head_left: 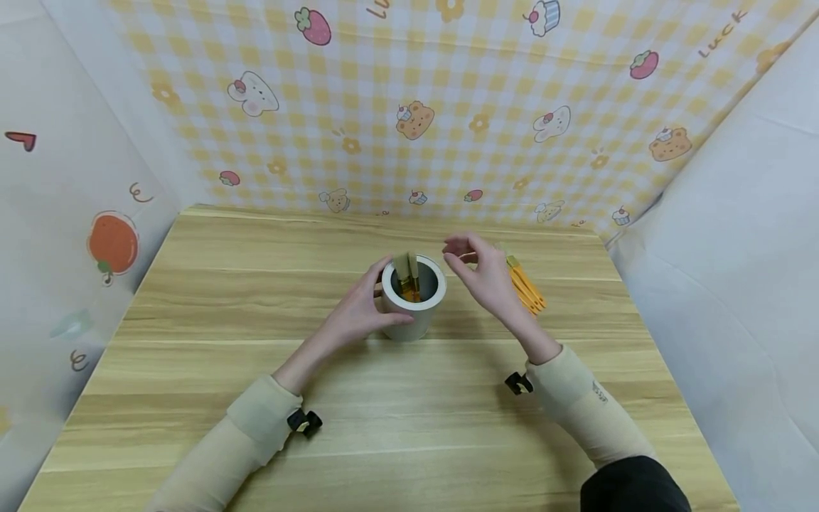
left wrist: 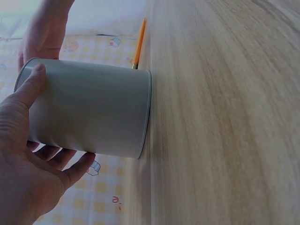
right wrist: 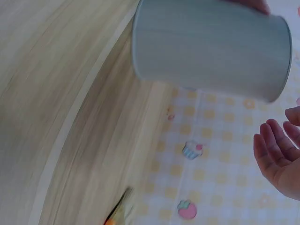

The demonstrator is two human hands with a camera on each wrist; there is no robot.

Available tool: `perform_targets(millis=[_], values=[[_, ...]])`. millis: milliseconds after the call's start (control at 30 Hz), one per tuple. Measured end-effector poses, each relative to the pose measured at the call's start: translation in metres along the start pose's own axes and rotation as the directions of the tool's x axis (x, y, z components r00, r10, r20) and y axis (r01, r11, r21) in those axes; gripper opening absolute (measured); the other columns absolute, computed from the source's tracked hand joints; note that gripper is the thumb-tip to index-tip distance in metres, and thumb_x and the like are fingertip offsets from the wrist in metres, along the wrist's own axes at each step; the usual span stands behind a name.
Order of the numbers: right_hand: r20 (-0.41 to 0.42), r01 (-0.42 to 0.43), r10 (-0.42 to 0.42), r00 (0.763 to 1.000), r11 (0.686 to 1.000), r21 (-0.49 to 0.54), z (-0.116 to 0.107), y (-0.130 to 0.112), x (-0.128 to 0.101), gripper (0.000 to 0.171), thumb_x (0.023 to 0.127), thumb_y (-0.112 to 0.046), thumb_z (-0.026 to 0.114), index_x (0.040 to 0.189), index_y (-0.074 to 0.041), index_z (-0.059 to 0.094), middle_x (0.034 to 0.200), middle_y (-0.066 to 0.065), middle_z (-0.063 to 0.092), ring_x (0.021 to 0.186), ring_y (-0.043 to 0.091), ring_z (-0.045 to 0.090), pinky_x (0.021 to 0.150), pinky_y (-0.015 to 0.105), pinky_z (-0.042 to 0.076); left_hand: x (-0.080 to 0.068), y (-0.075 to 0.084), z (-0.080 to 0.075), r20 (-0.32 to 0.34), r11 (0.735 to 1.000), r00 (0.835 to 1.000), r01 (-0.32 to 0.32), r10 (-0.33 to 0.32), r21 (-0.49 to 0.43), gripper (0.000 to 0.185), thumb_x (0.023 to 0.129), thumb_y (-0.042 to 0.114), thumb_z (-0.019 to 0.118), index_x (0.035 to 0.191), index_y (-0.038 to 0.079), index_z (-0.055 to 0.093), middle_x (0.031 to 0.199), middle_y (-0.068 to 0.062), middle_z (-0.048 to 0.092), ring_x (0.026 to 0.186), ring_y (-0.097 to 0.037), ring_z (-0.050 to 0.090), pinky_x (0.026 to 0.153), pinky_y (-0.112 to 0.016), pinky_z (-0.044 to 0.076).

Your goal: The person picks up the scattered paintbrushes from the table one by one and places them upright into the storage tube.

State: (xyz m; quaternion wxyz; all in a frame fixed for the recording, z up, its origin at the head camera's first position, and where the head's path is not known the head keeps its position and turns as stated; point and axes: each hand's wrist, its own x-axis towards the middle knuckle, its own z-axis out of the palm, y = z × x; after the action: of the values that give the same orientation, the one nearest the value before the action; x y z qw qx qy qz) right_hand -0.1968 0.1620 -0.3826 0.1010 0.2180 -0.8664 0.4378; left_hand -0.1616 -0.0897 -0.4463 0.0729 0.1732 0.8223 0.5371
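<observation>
**Brushes going into the cup, several still outside**

We work at a pale wooden surface (head_left: 211, 427) backed by a yellow checked cloth (head_left: 486, 107) printed with bears and strawberries. Near the middle of the surface stands a grey cylindrical cup (head_left: 414, 302), upright. Our left hand (head_left: 358, 313) wraps its side, thumb on the near wall by the rim and fingers (left wrist: 63, 161) curled round the far wall, so the cup is steadied. Our right hand (head_left: 481, 274) hovers just right of the rim, fingers loosely spread and, as far as we can see, holding nothing.

Two flat items with tan ends and amber-yellow bodies (head_left: 407, 277), brushes by the look of them, already stand inside the cup. A small bunch of orange-handled brushes (head_left: 526, 288) lies on the surface just beyond our right hand. We judge the loading partly done: two are in, and the bunch still waits outside.
</observation>
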Motion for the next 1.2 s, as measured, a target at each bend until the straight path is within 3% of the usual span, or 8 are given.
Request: perform_targets(millis=[133, 300, 633, 933, 1200], values=[[0.022, -0.042, 0.042, 0.999, 0.999, -0.006, -0.008, 0.015, 0.0, 0.029, 0.101, -0.013, 0.066, 0.13, -0.006, 0.066, 0.114, 0.014, 0.075, 0.103, 0.028, 0.072, 0.089, 0.049, 0.062, 0.0, 0.0, -0.001, 0.0, 1.0, 1.0, 0.003, -0.003, -0.002, 0.114, 0.076, 0.041, 0.092, 0.164, 0.031, 0.02, 0.163, -0.006, 0.039, 0.138, -0.043, 0.055, 0.114, -0.061, 0.046], [0.061, -0.089, 0.091, 0.994, 0.995, -0.035, -0.016, 0.036, 0.0, 0.036, 0.102, -0.011, 0.064, 0.138, -0.008, 0.062, 0.119, 0.015, 0.074, 0.109, 0.03, 0.071, 0.092, 0.049, 0.06, 0.0, 0.001, -0.001, -0.006, 1.0, 1.0, -0.002, 0.002, 0.008, 0.114, 0.076, 0.039, 0.092, 0.164, 0.027, 0.021, 0.163, -0.007, 0.039, 0.137, -0.044, 0.056, 0.114, -0.061, 0.046], [0.115, -0.115, 0.134, 0.984, 0.98, -0.162, -0.029, 0.077, -0.012, 0.039, 0.099, -0.002, 0.065, 0.137, 0.001, 0.059, 0.12, 0.027, 0.071, 0.106, 0.038, 0.071, 0.085, 0.05, 0.063, 0.0, 0.0, -0.002, 0.0, 1.0, 1.0, -0.009, 0.009, 0.006, 0.114, 0.076, 0.039, 0.092, 0.164, 0.027, 0.02, 0.163, -0.007, 0.038, 0.137, -0.044, 0.055, 0.114, -0.06, 0.046], [0.202, -0.121, 0.191, 0.961, 0.942, -0.313, -0.039, 0.104, -0.025, 0.048, 0.096, 0.004, 0.063, 0.142, 0.005, 0.053, 0.124, 0.032, 0.068, 0.112, 0.048, 0.069, 0.093, 0.057, 0.06, -0.001, 0.002, -0.002, 0.0, 1.0, 1.0, -0.01, 0.01, 0.01, 0.113, 0.077, 0.039, 0.092, 0.164, 0.029, 0.02, 0.163, -0.006, 0.039, 0.137, -0.043, 0.056, 0.114, -0.059, 0.047], [0.224, -0.086, 0.194, 0.955, 0.906, -0.415, -0.041, 0.114, -0.033, 0.048, 0.092, 0.004, 0.067, 0.139, 0.005, 0.057, 0.123, 0.03, 0.069, 0.112, 0.046, 0.069, 0.096, 0.059, 0.057, -0.001, 0.002, -0.001, 0.0, 1.0, 1.0, -0.007, 0.007, 0.009, 0.114, 0.077, 0.038, 0.092, 0.164, 0.027, 0.02, 0.162, -0.007, 0.039, 0.138, -0.044, 0.054, 0.114, -0.059, 0.046]])
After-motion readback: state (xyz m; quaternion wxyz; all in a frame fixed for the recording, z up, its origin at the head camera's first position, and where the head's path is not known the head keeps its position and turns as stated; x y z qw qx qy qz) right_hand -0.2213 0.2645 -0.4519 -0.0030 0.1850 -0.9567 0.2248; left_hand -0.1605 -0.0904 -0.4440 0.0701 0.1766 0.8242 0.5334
